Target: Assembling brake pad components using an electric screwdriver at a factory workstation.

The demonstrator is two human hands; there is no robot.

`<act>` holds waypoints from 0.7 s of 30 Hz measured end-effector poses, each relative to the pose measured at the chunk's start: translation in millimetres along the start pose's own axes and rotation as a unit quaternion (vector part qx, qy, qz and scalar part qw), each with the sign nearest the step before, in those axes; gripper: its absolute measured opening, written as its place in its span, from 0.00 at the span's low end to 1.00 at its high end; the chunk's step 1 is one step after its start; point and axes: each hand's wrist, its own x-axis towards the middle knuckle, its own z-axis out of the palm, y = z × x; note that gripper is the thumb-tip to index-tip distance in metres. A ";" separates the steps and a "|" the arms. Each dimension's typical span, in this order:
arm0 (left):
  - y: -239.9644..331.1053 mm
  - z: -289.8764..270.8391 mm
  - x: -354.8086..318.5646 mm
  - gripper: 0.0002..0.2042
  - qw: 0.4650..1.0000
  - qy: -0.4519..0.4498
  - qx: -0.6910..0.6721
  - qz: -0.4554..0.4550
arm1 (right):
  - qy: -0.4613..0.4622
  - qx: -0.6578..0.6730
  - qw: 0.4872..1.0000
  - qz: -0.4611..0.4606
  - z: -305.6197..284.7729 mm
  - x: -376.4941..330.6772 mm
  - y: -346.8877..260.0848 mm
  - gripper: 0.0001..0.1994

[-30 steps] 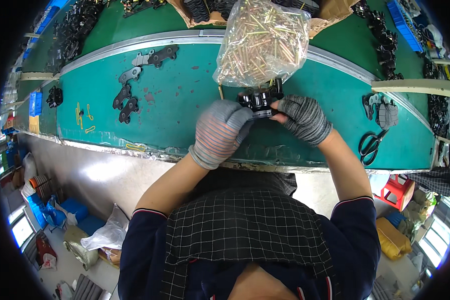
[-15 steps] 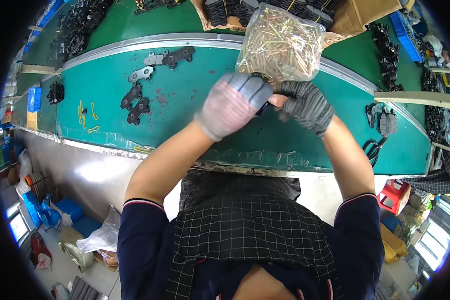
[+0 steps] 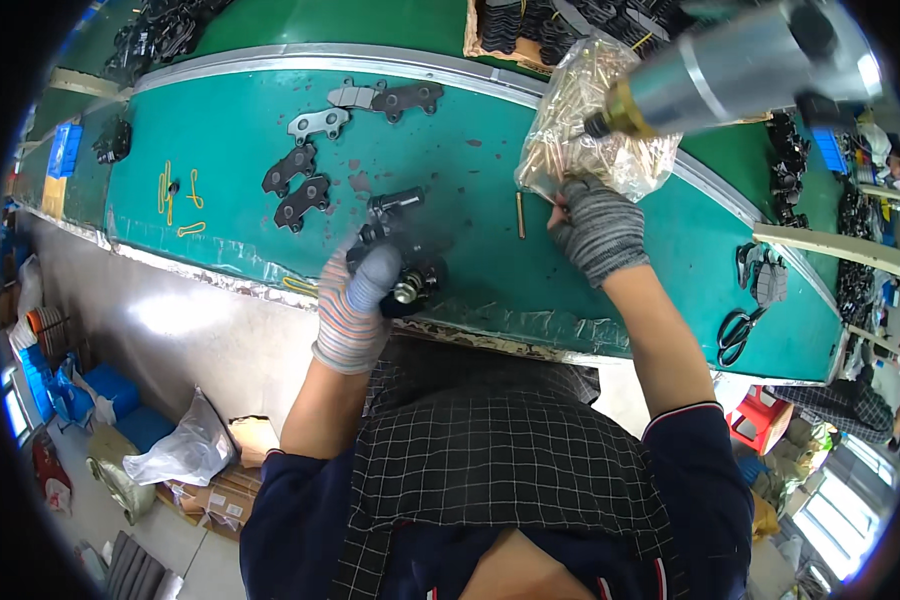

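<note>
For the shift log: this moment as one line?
left hand: grips black metal part | right hand: at bag of brass pins | green bench

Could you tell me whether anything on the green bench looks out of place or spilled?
One brass pin lies loose on the green bench, just outside the clear bag of pins that the right hand reaches into. A few yellow clips lie scattered at the left.

Black brake-pad plates (image 3: 300,187) on green conveyor belt (image 3: 470,150); yellow clips (image 3: 178,195) (far left); scissors (image 3: 733,333) right.
</note>
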 end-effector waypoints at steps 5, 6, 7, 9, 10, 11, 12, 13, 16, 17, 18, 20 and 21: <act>-9.3 -0.5 0.9 0.32 0.983 -0.055 -0.139 -0.103 | 0.001 0.010 0.999 0.050 2.5 -5.3 -15.4 0.10; -12.2 -2.1 2.7 0.34 0.983 -0.055 -0.141 -0.107 | 0.033 -0.004 0.999 0.021 5.6 -8.7 -14.3 0.10; -10.9 -2.9 2.3 0.34 0.983 -0.055 -0.141 -0.106 | 0.066 -0.017 0.998 -0.009 6.5 -10.9 -14.7 0.11; -6.3 -3.7 -0.8 0.35 0.973 -0.018 -0.173 -0.154 | 0.100 -0.029 0.994 -0.041 8.6 -11.0 -14.2 0.11; -4.6 -4.4 -2.1 0.36 0.966 0.000 -0.188 -0.178 | 0.077 -0.029 0.996 -0.038 7.1 -9.0 -14.5 0.12; -4.4 -4.0 -1.9 0.36 0.966 -0.001 -0.188 -0.177 | 0.054 -0.031 0.997 -0.034 1.9 -7.3 -15.4 0.14; -4.0 -4.1 -1.1 0.33 0.969 -0.015 -0.182 -0.164 | 0.031 -0.032 0.999 -0.029 -0.6 -5.7 -15.8 0.15; -3.4 -4.0 -0.3 0.30 0.972 -0.029 -0.175 -0.151 | 0.033 -0.032 0.999 -0.029 1.4 -2.9 -16.2 0.15; -2.5 3.9 -3.5 0.29 0.980 -0.026 -0.151 -0.129 | 0.038 -0.068 0.995 -0.067 15.9 6.9 -18.4 0.18; -2.0 7.6 -4.9 0.32 0.984 -0.008 -0.134 -0.121 | 0.040 -0.067 0.995 -0.067 16.7 3.0 -16.2 0.18; -1.4 8.8 -6.6 0.34 0.987 0.013 -0.118 -0.111 | 0.057 -0.050 0.993 -0.088 16.1 -4.5 -12.3 0.17; -1.4 7.7 -7.9 0.34 0.986 0.023 -0.126 -0.104 | 0.091 -0.016 0.987 -0.129 15.1 -18.2 -6.0 0.18; -2.4 7.5 -9.2 0.34 0.985 0.031 -0.133 -0.101 | 0.092 -0.015 0.987 -0.131 16.2 -22.6 -5.5 0.18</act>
